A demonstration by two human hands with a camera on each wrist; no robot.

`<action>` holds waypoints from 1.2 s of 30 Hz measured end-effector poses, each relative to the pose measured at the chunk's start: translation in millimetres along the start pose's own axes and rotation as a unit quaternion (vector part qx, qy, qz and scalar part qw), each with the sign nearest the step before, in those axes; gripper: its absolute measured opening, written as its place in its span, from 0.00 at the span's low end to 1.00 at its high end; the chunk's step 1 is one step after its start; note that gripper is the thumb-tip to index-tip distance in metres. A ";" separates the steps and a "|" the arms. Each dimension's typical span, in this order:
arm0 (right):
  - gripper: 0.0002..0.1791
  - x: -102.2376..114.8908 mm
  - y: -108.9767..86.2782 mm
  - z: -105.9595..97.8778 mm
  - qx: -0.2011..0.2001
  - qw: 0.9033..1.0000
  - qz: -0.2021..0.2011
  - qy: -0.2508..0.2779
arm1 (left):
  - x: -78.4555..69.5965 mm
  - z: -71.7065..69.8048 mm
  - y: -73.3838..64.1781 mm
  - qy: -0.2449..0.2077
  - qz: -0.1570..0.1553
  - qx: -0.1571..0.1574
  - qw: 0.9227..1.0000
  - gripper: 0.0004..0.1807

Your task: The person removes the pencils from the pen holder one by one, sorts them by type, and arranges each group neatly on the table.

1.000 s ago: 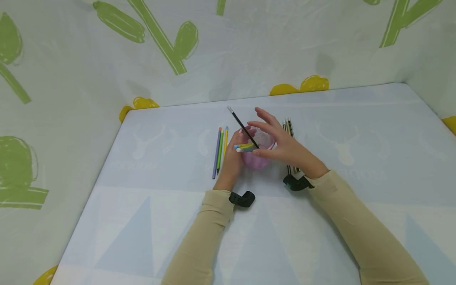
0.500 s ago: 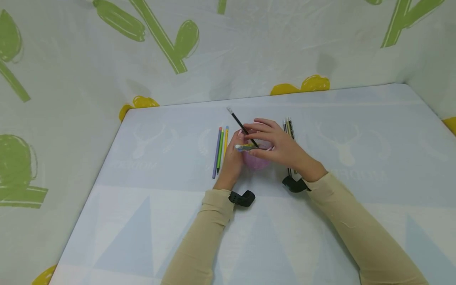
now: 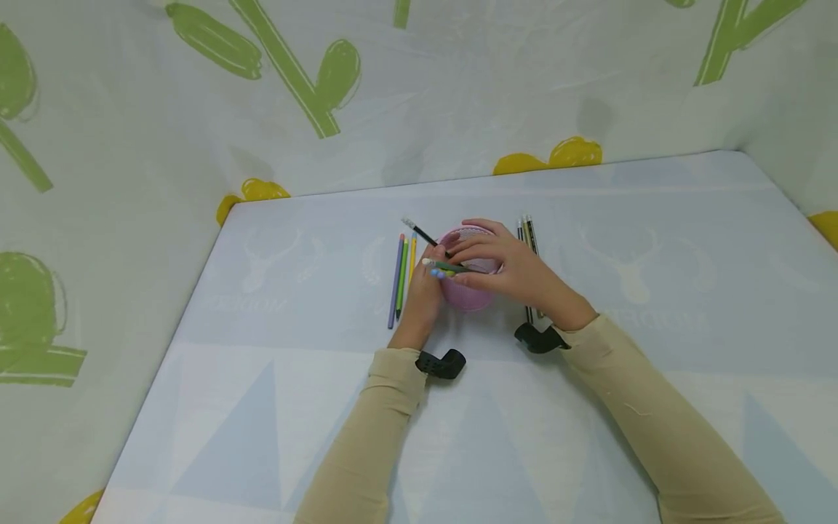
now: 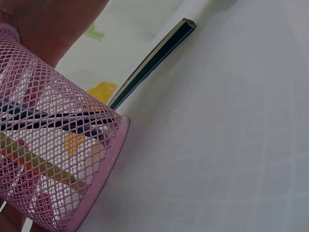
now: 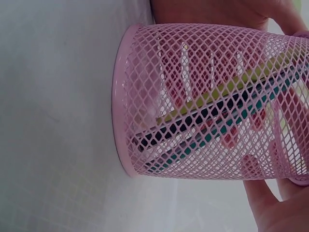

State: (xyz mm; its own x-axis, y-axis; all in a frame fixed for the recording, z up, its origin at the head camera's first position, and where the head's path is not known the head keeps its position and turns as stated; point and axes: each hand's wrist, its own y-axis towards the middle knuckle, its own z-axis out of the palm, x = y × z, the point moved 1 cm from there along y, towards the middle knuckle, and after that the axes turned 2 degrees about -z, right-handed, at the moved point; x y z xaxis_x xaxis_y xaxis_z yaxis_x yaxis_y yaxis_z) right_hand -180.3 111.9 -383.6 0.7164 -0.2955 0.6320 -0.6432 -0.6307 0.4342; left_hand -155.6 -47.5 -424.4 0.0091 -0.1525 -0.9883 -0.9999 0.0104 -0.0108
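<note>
Pale tabletop (image 3: pixel 622 218), two hands (image 3: pixel 424 291) (image 3: pixel 513 266) at one cup (image 3: pixel 466 297), three pencils (image 3: pixel 401 279) (image 3: pixel 533 238) either side

Centre of the dial, it's all rough pink mesh, that cup (image 3: pixel 467 297), metal by its look, finishing in a smooth, glossy base rim (image 5: pixel 121 96)! Over at nine o'clock, the coloured pencils (image 3: pixel 401 280) show smooth paint. Matt, soft cloth on the right sleeve (image 3: pixel 674 437) at four o'clock (a stray thread on it, apparently!), and up at twelve, the backdrop (image 3: pixel 458 94), lightly wrinkled, faintly shiny.
</note>
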 end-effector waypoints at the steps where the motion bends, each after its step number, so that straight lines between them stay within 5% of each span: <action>1: 0.13 -0.3 0.2 0.3 0.000 1.000 0.000 0.000 | -1.3 -0.3 -0.6 -0.001 0.004 0.001 1.000 0.33; 8: 0.12 0.3 0.1 0.8 -0.002 1.000 0.011 0.014 | -22.7 -0.8 -12.6 -0.014 0.040 0.015 0.999 0.27; 13: 0.11 1.4 0.3 0.9 -0.002 0.999 0.016 0.032 | -22.5 -2.2 -14.5 -0.001 0.019 0.013 1.000 0.28; 21: 0.11 2.1 1.7 1.3 0.003 1.000 0.001 0.017 | -19.7 -1.7 -12.1 -0.036 0.045 0.036 0.998 0.26; 36: 0.09 1.7 0.4 0.4 0.006 1.000 0.003 -0.021 | -23.2 -2.5 -14.6 0.000 0.010 0.019 1.000 0.28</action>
State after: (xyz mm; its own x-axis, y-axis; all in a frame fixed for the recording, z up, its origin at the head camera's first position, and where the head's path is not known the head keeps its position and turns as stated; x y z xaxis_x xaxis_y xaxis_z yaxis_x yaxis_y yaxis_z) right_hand -179.2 110.9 -382.6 0.7238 -0.3287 0.6066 -0.6438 -0.6379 0.4225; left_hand -141.3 -46.6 -401.0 -0.0107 -0.1524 -0.9883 -0.9987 0.0508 0.0029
